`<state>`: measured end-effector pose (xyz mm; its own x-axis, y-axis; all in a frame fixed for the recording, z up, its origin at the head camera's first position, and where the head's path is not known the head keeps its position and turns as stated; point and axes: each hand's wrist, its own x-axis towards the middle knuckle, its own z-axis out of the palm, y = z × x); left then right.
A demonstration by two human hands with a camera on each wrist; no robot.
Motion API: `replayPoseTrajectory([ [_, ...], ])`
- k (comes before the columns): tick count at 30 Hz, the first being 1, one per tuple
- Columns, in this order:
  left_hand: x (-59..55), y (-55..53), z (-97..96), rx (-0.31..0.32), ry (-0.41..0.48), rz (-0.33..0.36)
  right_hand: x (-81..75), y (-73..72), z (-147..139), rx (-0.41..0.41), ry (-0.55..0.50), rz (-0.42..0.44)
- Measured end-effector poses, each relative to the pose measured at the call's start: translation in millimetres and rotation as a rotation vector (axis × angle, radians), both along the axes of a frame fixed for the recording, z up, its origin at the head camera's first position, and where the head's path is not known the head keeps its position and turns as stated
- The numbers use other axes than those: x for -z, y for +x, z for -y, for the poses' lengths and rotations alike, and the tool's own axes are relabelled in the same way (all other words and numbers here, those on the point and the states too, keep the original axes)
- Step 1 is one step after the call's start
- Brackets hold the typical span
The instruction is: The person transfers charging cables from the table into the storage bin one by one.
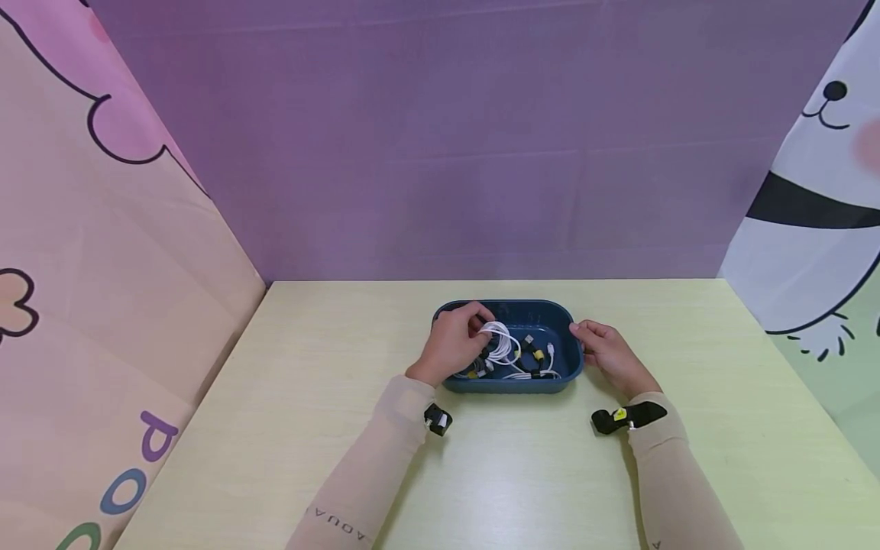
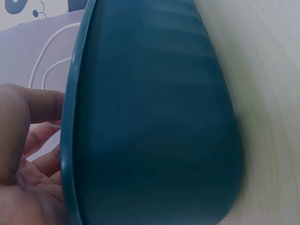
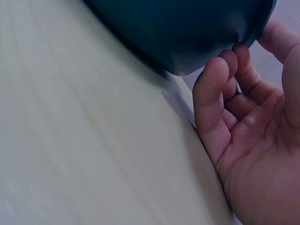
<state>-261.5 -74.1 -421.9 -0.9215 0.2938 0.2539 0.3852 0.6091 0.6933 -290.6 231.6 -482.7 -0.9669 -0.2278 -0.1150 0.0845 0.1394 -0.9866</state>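
A dark blue plastic bin (image 1: 509, 387) sits on the table in the head view, with several cables inside. My left hand (image 1: 456, 341) reaches over its left end and pinches a coiled white cable (image 1: 504, 344) at the bin's mouth. In the left wrist view the bin's wall (image 2: 150, 112) hides part of that hand, and loops of the white cable (image 2: 40, 61) rise behind the thumb. My right hand (image 1: 610, 353) grips the bin's right rim; the right wrist view shows its thumb over the edge and curled fingers (image 3: 211, 89) against the outer wall.
Inside the bin lie another white cable (image 1: 550, 362) with a dark tie and a black cable with a yellow tag (image 1: 538, 355). A pale wooden table (image 1: 509, 473) lies beneath. Behind it stands a purple backdrop (image 1: 447, 153), with printed cloth panels (image 1: 103, 305) at the sides.
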Motion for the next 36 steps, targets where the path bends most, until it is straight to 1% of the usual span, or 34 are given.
replayPoseTrajectory([
  [6,0.9,0.8,-2.5,0.009,-0.016,0.005,2.0,-1.1,0.0,0.002,0.004,-0.005],
  [10,2.1,-0.1,-2.4,0.014,-0.027,0.024,1.3,-0.4,1.0,0.003,0.001,-0.006],
  [16,3.2,-0.7,-3.4,0.004,-0.056,0.044,1.3,0.1,2.1,-0.002,0.007,-0.016],
  [28,-3.2,-5.3,-7.2,-0.005,-0.087,0.087,2.1,-1.7,0.1,0.003,0.009,-0.006],
  [36,-2.1,-8.4,-5.1,-0.027,-0.126,0.089,2.7,-2.3,1.3,0.006,0.009,-0.005],
])
